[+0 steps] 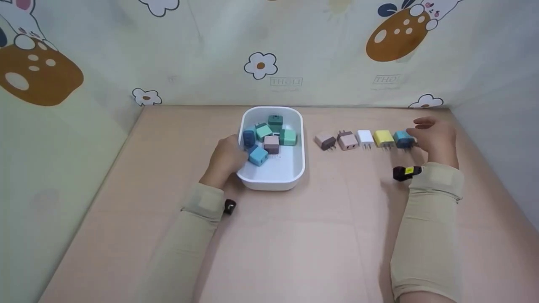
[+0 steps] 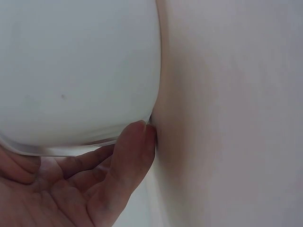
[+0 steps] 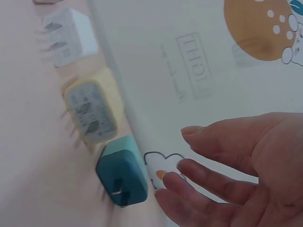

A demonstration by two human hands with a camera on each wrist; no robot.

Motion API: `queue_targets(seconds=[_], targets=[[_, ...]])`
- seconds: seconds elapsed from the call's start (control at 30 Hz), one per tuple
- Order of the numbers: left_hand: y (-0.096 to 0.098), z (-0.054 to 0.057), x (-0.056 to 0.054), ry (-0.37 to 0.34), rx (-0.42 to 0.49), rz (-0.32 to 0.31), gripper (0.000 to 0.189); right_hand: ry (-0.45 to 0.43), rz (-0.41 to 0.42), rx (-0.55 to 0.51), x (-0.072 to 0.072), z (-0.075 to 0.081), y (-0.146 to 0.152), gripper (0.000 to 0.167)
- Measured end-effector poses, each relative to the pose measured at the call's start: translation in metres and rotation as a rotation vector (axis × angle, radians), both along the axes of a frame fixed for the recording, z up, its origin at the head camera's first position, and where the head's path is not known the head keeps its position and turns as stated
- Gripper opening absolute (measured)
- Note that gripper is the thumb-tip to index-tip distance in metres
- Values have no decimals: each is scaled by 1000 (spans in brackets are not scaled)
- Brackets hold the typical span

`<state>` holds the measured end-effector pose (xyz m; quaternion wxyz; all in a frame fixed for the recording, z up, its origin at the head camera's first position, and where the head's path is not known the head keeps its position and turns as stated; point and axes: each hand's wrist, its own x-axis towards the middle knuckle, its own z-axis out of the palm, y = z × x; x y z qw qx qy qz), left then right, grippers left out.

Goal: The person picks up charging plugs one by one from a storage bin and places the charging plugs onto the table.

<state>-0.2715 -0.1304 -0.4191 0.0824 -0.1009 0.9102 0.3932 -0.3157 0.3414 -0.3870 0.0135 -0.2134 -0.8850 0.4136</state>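
At its left side, a white plastic tub (image 1: 273, 185) is gripped by my left hand (image 1: 227, 158), with fingers at the rim; the left wrist view shows the fingertips (image 2: 132, 137) low against its wall. Inside lie several plug chargers, among them a light blue one (image 1: 258, 155), a mauve one (image 1: 271, 144) and a green one (image 1: 288, 137). My right hand (image 1: 436, 136) is beside a two-tone blue charger (image 1: 403, 139) at the right end of a row. In the right wrist view its fingers are loosely extended, holding nothing, a little apart from that charger (image 3: 124, 175).
Leftward from the blue charger, the row runs through a yellow charger (image 1: 383, 139), a white one (image 1: 365, 138), a pink one (image 1: 348, 141) and a pink-and-brown one (image 1: 325, 141), prongs toward me. A patterned curtain (image 1: 202, 67) closes off the back of the pinkish table (image 1: 294, 244).
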Motion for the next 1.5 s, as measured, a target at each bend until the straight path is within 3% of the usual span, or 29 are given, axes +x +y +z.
queue_targets(seconds=[0.17, 0.47, 0.93, 1.27, 1.5], targets=[[0, -1, 1, 7, 5, 2, 55, 52, 12, -21, 5, 8, -2, 54], [-1, -2, 2, 53, 1, -5, 52, 43, -3, -25, 9, 24, -8, 62], [-1, -1, 2, 48, -5, -7, 51, 90, 31, 28, 16, 45, -24, 61], [-1, -2, 2, 48, 2, -4, 52, 166, 86, 78, 19, 56, -43, 59], [-1, -2, 1, 43, 21, -3, 50, 165, 136, 112, 21, 61, -58, 56]])
